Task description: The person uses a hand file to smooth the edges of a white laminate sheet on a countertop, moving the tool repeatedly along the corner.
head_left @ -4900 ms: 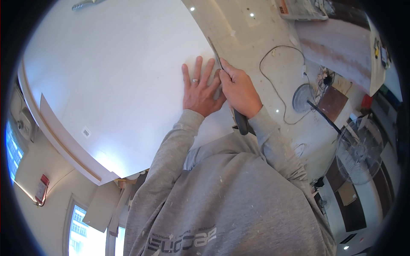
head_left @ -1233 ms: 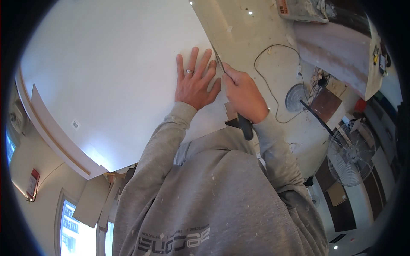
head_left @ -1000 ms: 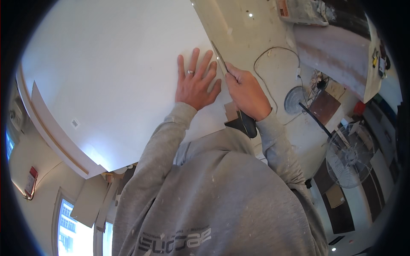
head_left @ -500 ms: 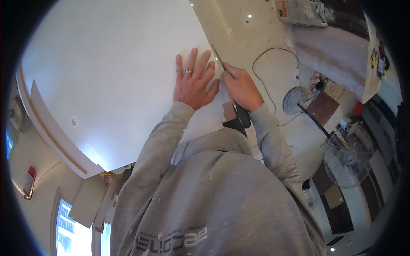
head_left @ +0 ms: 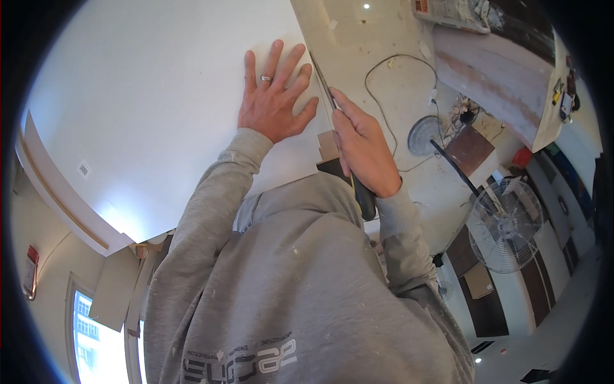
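A large white board spreads out in front of me, mostly to the left. My left hand rests palm down on it close to the right edge, fingers spread, with a ring on one finger. Along that edge lies the narrow metal blade of what looks like a flat file. My right hand is closed around this tool, thumb stretched forward along it. Its black handle end shows below my palm, beside my waist. Where the blade touches the board is hard to make out.
Below on the right, a cable curls across the dusty floor near a round stand base. A tilted wire-caged fan stands farther right. Brown board pieces sit under the white board's near corner. A pale panel surface lies far right.
My right hand has drawn back toward me along the board's edge with the tool. My left hand lies slightly farther forward on the board. The whole view has shifted a little.
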`<state>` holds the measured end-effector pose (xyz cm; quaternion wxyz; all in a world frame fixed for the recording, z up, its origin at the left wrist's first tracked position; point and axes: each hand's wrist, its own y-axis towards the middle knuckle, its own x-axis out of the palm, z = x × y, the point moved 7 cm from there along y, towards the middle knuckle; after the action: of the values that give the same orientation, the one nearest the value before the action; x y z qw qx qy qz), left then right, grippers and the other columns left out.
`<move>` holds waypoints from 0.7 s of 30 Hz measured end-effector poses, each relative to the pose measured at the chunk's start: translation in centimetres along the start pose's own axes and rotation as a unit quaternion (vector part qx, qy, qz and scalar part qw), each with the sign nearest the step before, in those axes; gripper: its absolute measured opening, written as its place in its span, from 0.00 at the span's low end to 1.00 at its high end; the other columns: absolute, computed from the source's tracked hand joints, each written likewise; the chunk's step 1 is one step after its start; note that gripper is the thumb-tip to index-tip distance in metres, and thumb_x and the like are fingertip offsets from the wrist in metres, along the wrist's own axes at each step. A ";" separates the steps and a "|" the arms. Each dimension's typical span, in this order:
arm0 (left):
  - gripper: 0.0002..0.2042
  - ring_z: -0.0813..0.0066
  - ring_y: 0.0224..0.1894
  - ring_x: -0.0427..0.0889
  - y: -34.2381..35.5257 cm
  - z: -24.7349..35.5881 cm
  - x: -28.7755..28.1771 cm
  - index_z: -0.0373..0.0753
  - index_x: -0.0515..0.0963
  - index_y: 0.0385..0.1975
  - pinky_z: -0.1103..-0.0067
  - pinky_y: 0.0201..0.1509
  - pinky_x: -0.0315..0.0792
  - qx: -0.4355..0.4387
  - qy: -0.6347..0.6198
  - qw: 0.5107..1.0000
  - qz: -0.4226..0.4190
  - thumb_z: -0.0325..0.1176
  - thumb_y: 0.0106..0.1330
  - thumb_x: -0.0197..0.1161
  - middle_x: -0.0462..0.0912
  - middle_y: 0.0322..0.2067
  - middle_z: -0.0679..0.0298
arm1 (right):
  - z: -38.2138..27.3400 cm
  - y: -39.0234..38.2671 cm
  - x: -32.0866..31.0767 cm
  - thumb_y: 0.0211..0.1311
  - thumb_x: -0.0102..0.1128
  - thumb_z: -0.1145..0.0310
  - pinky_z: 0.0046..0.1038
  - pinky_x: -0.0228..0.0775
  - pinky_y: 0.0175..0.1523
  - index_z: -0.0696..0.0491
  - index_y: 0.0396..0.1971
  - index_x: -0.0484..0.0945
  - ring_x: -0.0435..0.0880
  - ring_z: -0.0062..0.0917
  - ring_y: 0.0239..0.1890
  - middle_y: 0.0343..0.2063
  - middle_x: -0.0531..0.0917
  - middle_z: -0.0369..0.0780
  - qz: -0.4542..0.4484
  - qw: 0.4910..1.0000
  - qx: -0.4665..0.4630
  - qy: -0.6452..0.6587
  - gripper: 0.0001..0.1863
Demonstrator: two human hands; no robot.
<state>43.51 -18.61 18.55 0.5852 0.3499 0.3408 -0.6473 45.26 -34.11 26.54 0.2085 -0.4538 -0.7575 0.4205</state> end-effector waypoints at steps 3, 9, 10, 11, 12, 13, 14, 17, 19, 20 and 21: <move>0.29 0.56 0.90 0.44 -0.2 0.0 0.3 0.49 0.79 0.69 0.38 0.88 0.32 -0.002 0.003 1.000 -0.002 0.54 0.72 0.68 0.60 0.85 0.67 | 0.2 0.6 0.4 0.88 0.46 0.63 0.21 0.63 0.20 0.57 0.83 0.64 0.66 0.13 0.13 0.21 0.69 0.30 -0.012 1.000 0.004 -0.023 0.30; 0.27 0.56 0.89 0.45 -0.1 -0.1 0.3 0.50 0.80 0.68 0.38 0.88 0.32 -0.001 -0.003 1.000 -0.009 0.53 0.72 0.68 0.60 0.85 0.67 | -0.1 0.7 0.5 0.87 0.46 0.63 0.22 0.64 0.20 0.58 0.82 0.64 0.67 0.13 0.13 0.21 0.70 0.30 -0.013 0.999 0.008 -0.040 0.30; 0.27 0.56 0.89 0.45 0.0 -0.1 0.3 0.50 0.80 0.68 0.38 0.88 0.32 -0.003 -0.004 1.000 -0.008 0.53 0.72 0.68 0.60 0.85 0.67 | -0.1 0.9 0.4 0.87 0.46 0.64 0.22 0.64 0.21 0.59 0.82 0.65 0.67 0.14 0.13 0.21 0.70 0.30 -0.008 0.999 0.006 -0.053 0.30; 0.26 0.56 0.89 0.45 0.0 -0.1 0.3 0.50 0.81 0.66 0.36 0.88 0.32 0.000 -0.005 1.000 0.000 0.53 0.73 0.66 0.60 0.84 0.68 | -0.2 1.0 0.4 0.87 0.46 0.64 0.22 0.64 0.21 0.59 0.82 0.65 0.67 0.14 0.13 0.22 0.71 0.30 -0.004 0.998 0.003 -0.066 0.30; 0.24 0.56 0.89 0.45 -0.1 -0.2 0.2 0.51 0.82 0.64 0.35 0.87 0.32 0.003 -0.005 1.000 0.008 0.53 0.73 0.65 0.60 0.84 0.69 | -0.2 0.9 0.6 0.87 0.46 0.64 0.22 0.64 0.21 0.59 0.82 0.65 0.67 0.14 0.13 0.22 0.71 0.30 -0.007 0.998 0.003 -0.068 0.30; 0.24 0.56 0.89 0.45 -0.2 -0.2 0.1 0.51 0.82 0.64 0.35 0.87 0.32 0.000 -0.004 1.000 0.009 0.53 0.73 0.65 0.60 0.84 0.69 | -0.4 0.8 0.7 0.87 0.46 0.64 0.22 0.65 0.21 0.59 0.82 0.65 0.68 0.14 0.13 0.22 0.71 0.31 -0.005 0.998 -0.001 -0.065 0.30; 0.24 0.56 0.89 0.45 -0.1 -0.1 0.1 0.51 0.82 0.64 0.35 0.87 0.32 0.003 -0.007 1.000 0.011 0.53 0.73 0.65 0.60 0.84 0.69 | -0.5 0.6 0.7 0.87 0.46 0.64 0.22 0.65 0.21 0.59 0.81 0.65 0.68 0.14 0.13 0.23 0.71 0.31 0.000 0.998 -0.004 -0.063 0.30; 0.24 0.56 0.89 0.46 0.1 0.1 0.2 0.51 0.82 0.64 0.34 0.87 0.33 0.008 -0.010 1.000 0.012 0.53 0.73 0.65 0.60 0.84 0.68 | 0.3 2.8 0.2 0.84 0.46 0.65 0.32 0.72 0.25 0.59 0.79 0.69 0.76 0.23 0.15 0.19 0.76 0.38 0.008 0.996 -0.038 -0.086 0.29; 0.24 0.56 0.89 0.46 0.1 0.1 0.2 0.51 0.81 0.64 0.34 0.87 0.33 0.011 -0.006 1.000 0.013 0.53 0.72 0.66 0.61 0.84 0.68 | 1.3 3.5 -0.1 0.83 0.46 0.66 0.32 0.72 0.26 0.60 0.78 0.70 0.76 0.24 0.15 0.19 0.76 0.39 0.008 0.996 -0.042 -0.079 0.29; 0.24 0.55 0.89 0.46 -0.2 0.0 0.2 0.51 0.81 0.64 0.34 0.87 0.33 0.008 -0.006 1.000 0.010 0.53 0.72 0.66 0.61 0.84 0.68 | 0.9 3.6 0.2 0.83 0.46 0.66 0.33 0.72 0.26 0.61 0.78 0.70 0.76 0.24 0.15 0.19 0.76 0.39 0.005 0.996 -0.046 -0.073 0.29; 0.24 0.55 0.89 0.46 -0.3 -0.1 0.3 0.51 0.81 0.64 0.34 0.87 0.33 0.006 -0.006 1.000 0.007 0.53 0.72 0.66 0.61 0.84 0.68 | 0.4 3.2 0.3 0.83 0.46 0.66 0.33 0.72 0.26 0.61 0.78 0.70 0.76 0.24 0.15 0.19 0.76 0.39 0.003 0.996 -0.048 -0.073 0.29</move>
<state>43.19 -18.64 18.26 0.5894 0.3517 0.3315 -0.6473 46.50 -33.27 23.67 0.1295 -0.4331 -0.7887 0.4166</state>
